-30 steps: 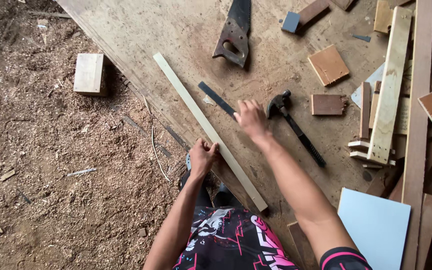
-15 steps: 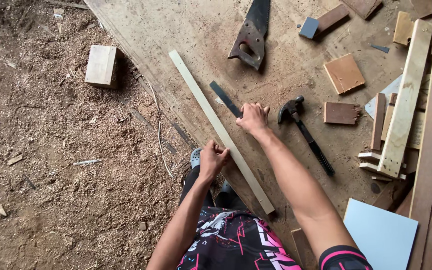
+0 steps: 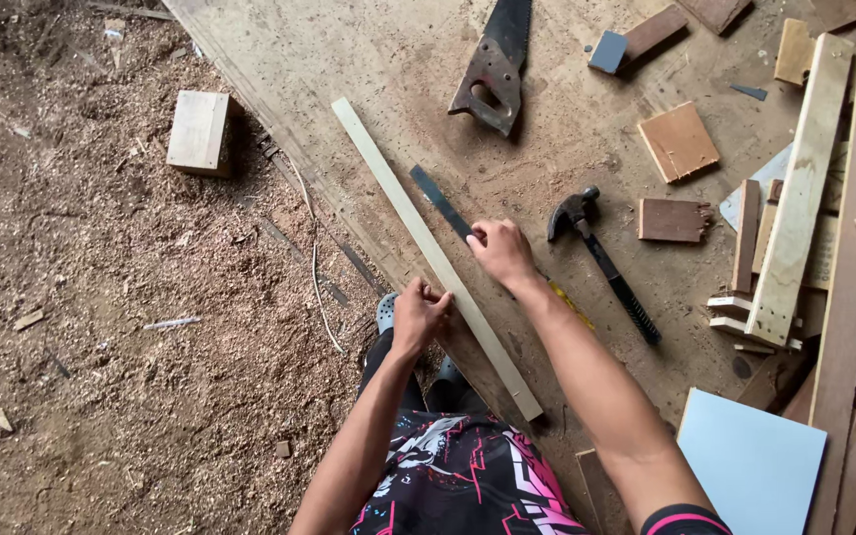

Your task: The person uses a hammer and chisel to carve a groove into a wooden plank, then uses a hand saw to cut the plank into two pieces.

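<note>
sawdust covers the ground at left, and on the big worn plywood sheet (image 3: 369, 59) one long pale wooden strip (image 3: 428, 248) lies diagonally from far left to near right. the left hand (image 3: 418, 315) pinches its near part while the right hand (image 3: 500, 250) presses one dark flat ruler (image 3: 441, 202) just beside it. light, stiff and probably a bit whippy, it looks best gripped near mid-length; one hammer (image 3: 601, 260) and one handsaw (image 3: 495, 64) lie farther right.

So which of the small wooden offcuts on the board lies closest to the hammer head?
The dark brown rectangular offcut, just right of the hammer head. The lighter tan square lies farther up the board.
</note>
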